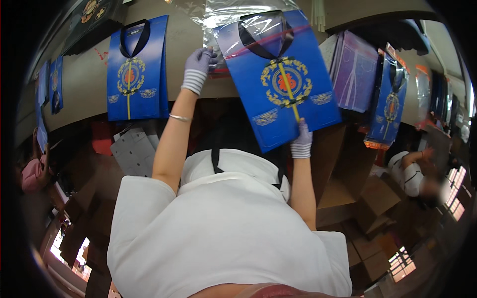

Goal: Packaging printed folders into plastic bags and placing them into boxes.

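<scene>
A blue paper gift bag [278, 99] with black ribbon handles, a yellow stripe and an orange-centred round emblem lies tilted in front of me. Its handle end is under the front layer of a clear plastic bag [223, 42] with a red strip along its mouth. My right hand [301, 139], in a pale purple glove with a striped cuff, grips the gift bag's lower edge, thumb on top. My left hand [200, 64], gloved alike, is closed at the plastic bag's left side, fingers curled on the plastic; the fingertips are partly hidden.
More blue gift bags [144, 104] lie on the table [189, 37] to the left, near a black box [92, 25]. To the right are purple packaged bags [353, 74] and a plastic-wrapped blue bag [390, 109]. Cardboard boxes [375, 198] stand below; other people work at both sides.
</scene>
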The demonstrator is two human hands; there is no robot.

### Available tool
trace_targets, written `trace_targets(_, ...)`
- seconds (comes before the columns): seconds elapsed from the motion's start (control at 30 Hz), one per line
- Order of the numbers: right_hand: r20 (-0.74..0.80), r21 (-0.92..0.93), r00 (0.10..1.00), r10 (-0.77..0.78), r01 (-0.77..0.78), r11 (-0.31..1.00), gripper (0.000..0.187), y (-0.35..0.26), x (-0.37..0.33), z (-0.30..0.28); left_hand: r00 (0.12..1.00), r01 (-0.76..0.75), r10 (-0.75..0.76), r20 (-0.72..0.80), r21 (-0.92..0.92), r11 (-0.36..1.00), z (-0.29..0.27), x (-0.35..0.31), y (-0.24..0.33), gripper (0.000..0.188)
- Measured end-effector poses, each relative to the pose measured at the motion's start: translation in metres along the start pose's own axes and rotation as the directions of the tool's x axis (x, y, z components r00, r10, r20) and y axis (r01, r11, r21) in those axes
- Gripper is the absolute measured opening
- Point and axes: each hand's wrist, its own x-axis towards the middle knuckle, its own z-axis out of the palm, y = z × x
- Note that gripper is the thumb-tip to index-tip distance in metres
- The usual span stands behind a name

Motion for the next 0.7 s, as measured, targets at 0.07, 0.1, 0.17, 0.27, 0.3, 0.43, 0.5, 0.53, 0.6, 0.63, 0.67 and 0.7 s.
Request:
trace_targets(0.07,-0.023,-0.135,0.976,0.215,-0.216,0.967,0.043,0.014,-0.004,-0.005,0.997,0.057,-0.058,0.06,0.016,0.998,0.002,0.032,-0.009,0.021)
trace_targets(0.1,-0.051,-0.25,0.923,0.382,-0.383,0.889,0.04,0.02,-0.006,-0.009,0.989,0.112,-0.116,0.093,0.049,0.992,-0.005,0.052,-0.02,0.021)
trace_targets(0.17,0.086,-0.611,0.586,0.806,-0.608,0.507,0.032,0.015,0.008,-0.032,0.984,0.159,-0.156,0.082,-0.028,0.987,-0.009,0.079,-0.04,0.024)
trace_targets(0.27,0.096,-0.791,0.846,0.525,-0.255,0.557,0.015,-0.028,0.043,-0.035,0.994,0.095,-0.052,-0.097,0.516,0.851,0.01,0.084,-0.035,0.038)
trace_targets(0.3,0.098,-0.827,0.924,0.369,-0.131,0.546,0.014,-0.053,0.064,-0.007,0.993,0.108,-0.062,-0.104,0.52,0.848,0.01,0.084,-0.034,0.038)
trace_targets(0.43,0.402,-0.866,0.861,-0.311,0.468,0.177,0.031,-0.098,0.2,0.069,0.981,0.19,-0.147,-0.128,0.47,0.862,0.031,0.088,-0.024,0.042)
trace_targets(0.5,0.371,-0.919,0.857,-0.359,0.395,-0.008,0.033,-0.102,0.258,0.115,1.0,0.004,0.007,-0.015,0.604,0.797,0.026,0.098,-0.023,0.042)
trace_targets(0.53,0.335,-0.941,0.877,-0.346,0.33,-0.073,0.033,-0.097,0.284,0.136,0.998,0.066,-0.059,-0.029,0.409,0.91,0.016,0.107,-0.029,0.036)
trace_targets(0.6,0.233,-0.962,0.943,-0.236,0.188,-0.198,0.034,-0.088,0.299,0.15,0.987,0.159,-0.151,-0.052,0.23,0.96,0.008,0.097,-0.034,0.033)
trace_targets(0.63,0.207,-0.957,0.955,-0.214,0.153,-0.245,0.032,-0.084,0.3,0.151,0.974,0.224,-0.222,-0.04,0.037,0.974,0.005,0.091,-0.036,0.031)
trace_targets(0.67,0.223,-0.952,0.956,-0.19,0.171,-0.254,0.032,-0.081,0.298,0.15,0.971,0.232,-0.23,-0.065,0.025,0.972,0.002,0.084,-0.035,0.031)
trace_targets(0.7,0.313,-0.949,0.931,-0.186,0.299,-0.101,0.031,-0.082,0.295,0.141,0.974,0.206,-0.195,-0.118,0.09,0.974,0.002,0.08,-0.032,0.028)
